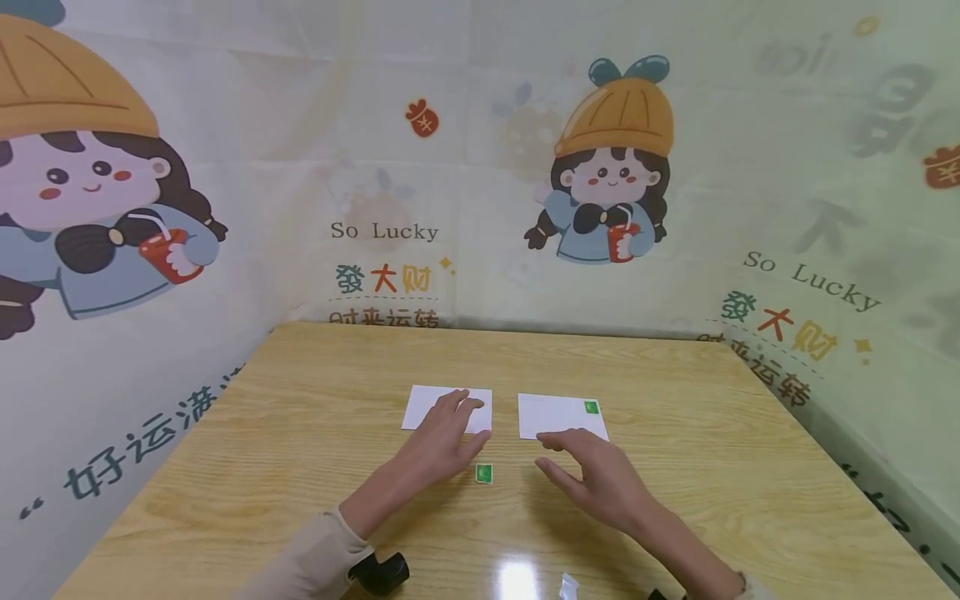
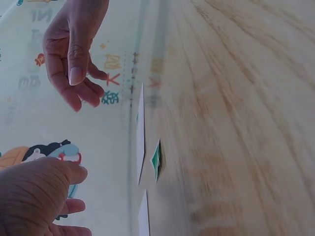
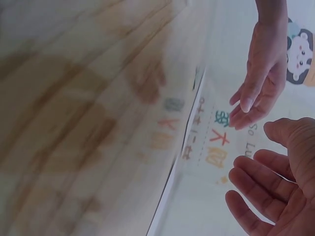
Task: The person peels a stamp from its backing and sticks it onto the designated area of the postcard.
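Observation:
Two white envelopes lie side by side on the wooden table. My left hand hovers over the left envelope, fingers loosely bent, nothing held. A green stamp sits at the upper right corner of the right envelope. Near that envelope's lower edge is my right hand, relaxed, with a gap between thumb and fingers. Between the hands a loose green stamp rests on the table; in the left wrist view this stamp looks slightly bent. Both hands appear raised off the wood in the wrist views.
A small scrap of whitish, shiny material lies at the table's near edge. The wooden table reaches back to a printed cloth backdrop that surrounds it on the left, back and right.

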{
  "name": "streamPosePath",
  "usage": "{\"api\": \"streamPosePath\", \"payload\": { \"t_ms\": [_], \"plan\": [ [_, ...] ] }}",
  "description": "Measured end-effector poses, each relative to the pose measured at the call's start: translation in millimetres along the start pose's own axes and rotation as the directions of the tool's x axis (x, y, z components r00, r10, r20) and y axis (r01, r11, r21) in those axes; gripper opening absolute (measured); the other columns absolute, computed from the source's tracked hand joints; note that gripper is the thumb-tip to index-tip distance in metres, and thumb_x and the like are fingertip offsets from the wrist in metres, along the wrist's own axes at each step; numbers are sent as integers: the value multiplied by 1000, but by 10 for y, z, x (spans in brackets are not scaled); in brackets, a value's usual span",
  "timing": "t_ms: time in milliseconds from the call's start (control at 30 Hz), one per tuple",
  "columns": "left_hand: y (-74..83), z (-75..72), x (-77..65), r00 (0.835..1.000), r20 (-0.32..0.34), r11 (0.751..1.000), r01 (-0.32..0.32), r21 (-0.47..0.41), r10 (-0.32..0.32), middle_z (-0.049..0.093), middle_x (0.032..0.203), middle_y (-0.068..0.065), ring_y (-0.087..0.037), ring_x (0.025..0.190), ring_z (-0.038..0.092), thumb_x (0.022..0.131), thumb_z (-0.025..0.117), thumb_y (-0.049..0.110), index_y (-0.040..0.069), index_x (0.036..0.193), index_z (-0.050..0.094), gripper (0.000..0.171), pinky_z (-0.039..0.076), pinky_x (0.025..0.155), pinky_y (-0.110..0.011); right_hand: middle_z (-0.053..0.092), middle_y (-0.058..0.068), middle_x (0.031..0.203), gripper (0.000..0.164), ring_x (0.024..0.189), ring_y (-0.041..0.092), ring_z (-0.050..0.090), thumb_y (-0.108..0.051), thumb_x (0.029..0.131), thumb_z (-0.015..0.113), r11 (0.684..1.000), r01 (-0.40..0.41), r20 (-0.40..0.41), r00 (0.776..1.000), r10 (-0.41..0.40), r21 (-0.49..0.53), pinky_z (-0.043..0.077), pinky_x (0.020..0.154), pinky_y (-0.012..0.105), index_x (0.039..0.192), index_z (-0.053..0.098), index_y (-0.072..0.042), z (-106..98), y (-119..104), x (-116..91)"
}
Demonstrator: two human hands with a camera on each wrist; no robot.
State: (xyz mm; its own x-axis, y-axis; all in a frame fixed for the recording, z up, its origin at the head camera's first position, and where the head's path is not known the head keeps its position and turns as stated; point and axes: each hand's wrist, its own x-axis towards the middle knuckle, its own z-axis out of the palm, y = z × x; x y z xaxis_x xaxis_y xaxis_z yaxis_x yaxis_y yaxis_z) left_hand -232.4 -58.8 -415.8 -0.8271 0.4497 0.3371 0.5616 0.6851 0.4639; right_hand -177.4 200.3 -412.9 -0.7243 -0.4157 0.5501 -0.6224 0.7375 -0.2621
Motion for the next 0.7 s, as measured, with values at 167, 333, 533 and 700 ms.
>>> {"api": "streamPosePath", "payload": {
  "t_ms": [167,333,533,700],
  "plan": [
    [-81,-43,-74,999,-34,1000,1,12,0,51,143,-31,-46,138,44,99,67,22,-3,131,59,41,36,113,-58,76,-3,106,30,97,12,71,-26,93,76,1000,8,49,999,-9,14,58,77,34,120,74,-14,66,-47,43],
    [-174,-74,-129,999,-50,1000,6,28,-4,53,139,-32,-47,136,45,98,69,18,-4,129,60,39,38,111,-58,77,-2,103,29,92,12,71,-27,95,74,999,-4,91,996,0,43,55,71,28,119,74,-9,118,-72,87],
    [-270,-124,-171,997,-50,997,65,43,-62,52,139,-32,-47,135,46,98,69,18,-6,128,59,40,39,111,-58,77,-1,97,23,86,12,71,-23,94,75,996,-36,129,991,25,81,55,70,26,112,75,-8,170,-98,164],
    [-345,-167,-207,995,-57,994,88,57,-85,53,137,-32,-47,132,48,98,69,18,-6,128,59,40,40,110,-58,75,-5,87,18,78,7,69,-24,95,75,994,-61,193,980,43,87,55,71,28,105,75,-8,230,-129,248]
  ]
}}
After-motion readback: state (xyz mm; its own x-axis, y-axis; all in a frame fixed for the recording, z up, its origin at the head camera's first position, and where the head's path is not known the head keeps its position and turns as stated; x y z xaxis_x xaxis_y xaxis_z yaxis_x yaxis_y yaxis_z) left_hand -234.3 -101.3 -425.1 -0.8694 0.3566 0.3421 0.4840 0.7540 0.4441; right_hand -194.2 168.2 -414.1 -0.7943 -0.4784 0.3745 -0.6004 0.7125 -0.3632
